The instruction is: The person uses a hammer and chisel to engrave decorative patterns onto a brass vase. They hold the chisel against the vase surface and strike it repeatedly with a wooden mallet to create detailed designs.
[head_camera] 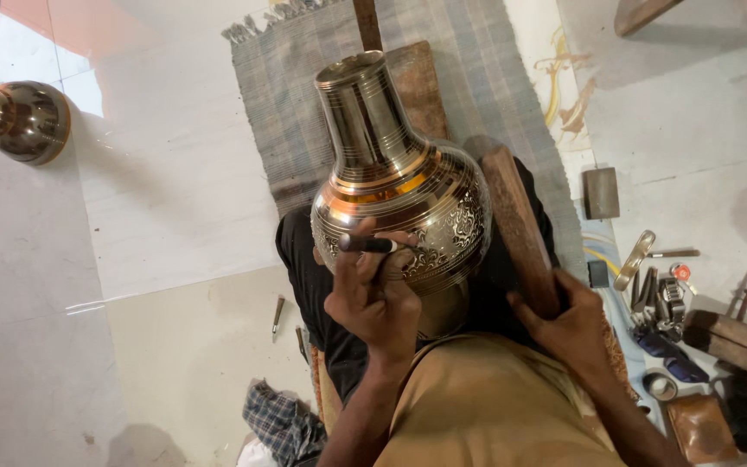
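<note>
A large shiny brass vase (395, 164) with a long neck and engraved floral bands lies tilted on my lap, neck pointing away from me. My left hand (373, 290) is closed around a thin dark engraving tool (369, 245), with the tool resting against the vase's engraved belly. My right hand (568, 320) grips the lower end of a long wooden mallet (516, 225) that lies beside the vase on its right.
A grey woven mat (304, 95) lies on the pale floor under a wooden board (417, 82). A second brass vessel (23, 121) sits at far left. Assorted metal tools (659, 294), wood blocks (737, 337) and a small dark block (601, 192) lie at right. A checked cloth (283, 424) and small chisel (277, 313) lie lower left.
</note>
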